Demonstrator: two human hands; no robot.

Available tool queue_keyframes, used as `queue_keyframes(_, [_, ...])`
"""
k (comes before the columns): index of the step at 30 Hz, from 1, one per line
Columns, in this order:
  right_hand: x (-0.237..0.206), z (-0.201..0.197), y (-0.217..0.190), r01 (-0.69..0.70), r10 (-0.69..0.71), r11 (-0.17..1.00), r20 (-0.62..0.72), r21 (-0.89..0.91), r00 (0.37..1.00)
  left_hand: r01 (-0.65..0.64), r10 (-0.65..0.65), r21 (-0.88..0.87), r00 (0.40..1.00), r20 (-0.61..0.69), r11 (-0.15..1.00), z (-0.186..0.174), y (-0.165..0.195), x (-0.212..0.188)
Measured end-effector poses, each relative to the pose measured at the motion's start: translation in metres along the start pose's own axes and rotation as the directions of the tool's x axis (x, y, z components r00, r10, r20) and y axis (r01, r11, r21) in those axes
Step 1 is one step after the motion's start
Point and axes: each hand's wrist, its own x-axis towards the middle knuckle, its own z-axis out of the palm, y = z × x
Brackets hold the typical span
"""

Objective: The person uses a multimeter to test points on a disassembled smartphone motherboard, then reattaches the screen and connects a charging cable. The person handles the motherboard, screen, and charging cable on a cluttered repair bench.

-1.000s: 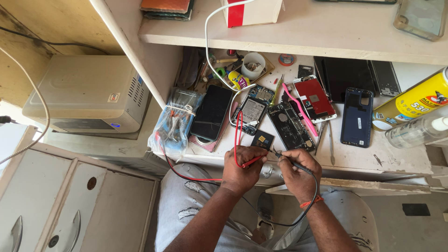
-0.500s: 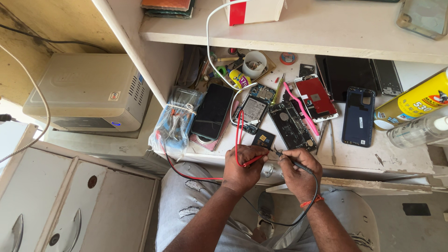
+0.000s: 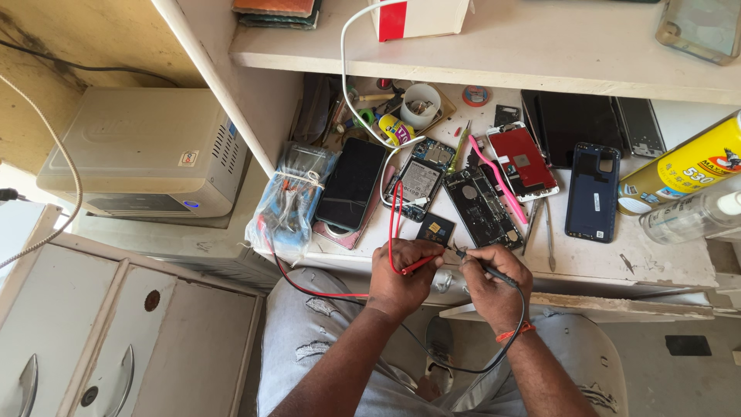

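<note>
My left hand [image 3: 400, 276] grips a red test probe [image 3: 421, 264] whose red lead [image 3: 309, 289] loops left across my lap. My right hand [image 3: 494, 284] holds a black test probe [image 3: 494, 272], its black lead [image 3: 478, 359] hanging below my wrist. Both probe tips meet near a small black square part [image 3: 436, 229] at the front edge of the white workbench [image 3: 656, 259]. Just behind it lie an opened phone [image 3: 484, 206] and a phone with its board exposed [image 3: 421, 179].
On the bench are a dark phone [image 3: 351, 183], a blue bag of tools [image 3: 287, 201], a red-backed screen [image 3: 522, 160], a blue phone back [image 3: 593, 191], tweezers [image 3: 548, 241], a yellow spray can [image 3: 683, 164] and a clear bottle [image 3: 691, 216]. A beige box [image 3: 143, 150] sits left.
The hands stay at the bench's front edge, and the probes shift only slightly around the small black part.
</note>
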Motion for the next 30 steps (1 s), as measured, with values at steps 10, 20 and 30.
queue_keyframes(10, [-0.0004,-0.0001,0.0005,0.007,-0.007,0.999,-0.001,0.038,1.0,-0.034,0.034,0.002,0.999,0.0,0.999,0.0003,-0.0005,0.0001])
queue_keyframes(20, [-0.0007,-0.0008,0.0027,0.013,-0.013,1.0,-0.003,0.003,1.0,-0.068,0.068,-0.002,0.998,-0.019,0.998,0.0021,-0.003,-0.0016])
queue_keyframes(30, [0.0026,-0.0002,0.0063,-0.095,0.096,0.99,-0.001,0.103,0.995,-0.048,0.048,-0.015,0.999,0.004,0.999,0.0013,-0.0043,-0.0016])
